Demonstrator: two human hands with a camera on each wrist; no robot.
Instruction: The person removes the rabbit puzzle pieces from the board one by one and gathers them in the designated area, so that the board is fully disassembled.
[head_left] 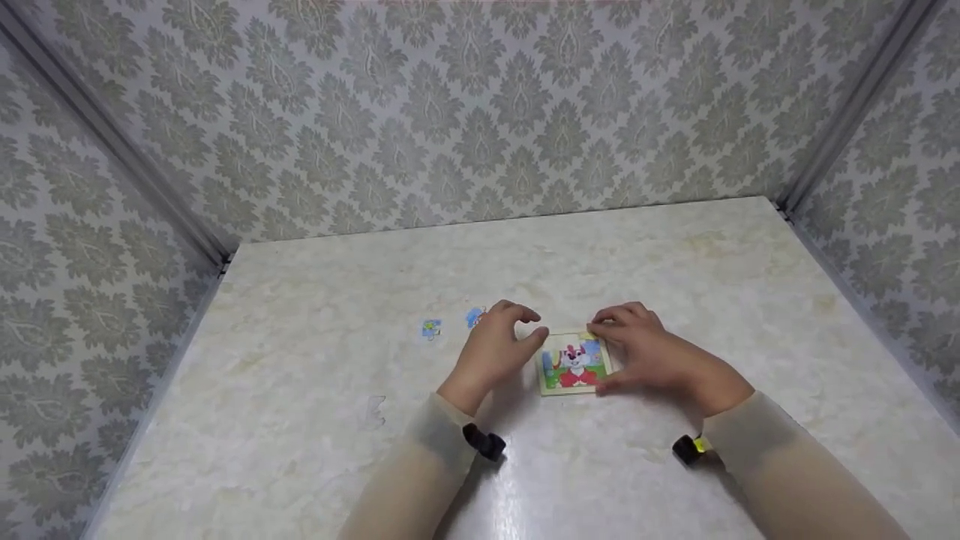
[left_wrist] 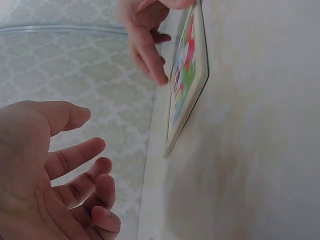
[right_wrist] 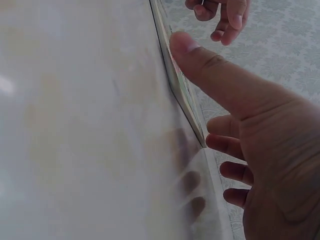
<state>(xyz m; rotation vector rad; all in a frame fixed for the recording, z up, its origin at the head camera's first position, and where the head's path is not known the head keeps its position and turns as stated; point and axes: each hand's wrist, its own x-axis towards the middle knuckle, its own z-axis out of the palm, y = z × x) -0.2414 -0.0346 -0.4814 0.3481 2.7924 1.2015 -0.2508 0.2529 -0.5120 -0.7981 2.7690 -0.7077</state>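
A small square jigsaw puzzle [head_left: 576, 367] in a pale wooden frame lies on the table, showing a red-and-white cartoon animal. Pale bare board shows at its upper left. My right hand [head_left: 645, 352] grips the frame's right side, thumb by the near corner and fingertips at the far corner. In the right wrist view the thumb [right_wrist: 215, 70] lies over the frame's edge. My left hand [head_left: 499, 341] hovers beside the puzzle's left edge, its fingers loosely bent. Nothing sits between those fingers in the left wrist view, where the palm [left_wrist: 30, 170] faces the puzzle.
Left of the puzzle lies a loose blue-and-green jigsaw piece [head_left: 431, 328]. Another blue piece [head_left: 474, 317] is partly hidden behind the left hand. A pale, notched flat piece [head_left: 376, 410] lies nearer, to the left. Patterned walls [head_left: 480, 112] enclose the table's back and sides.
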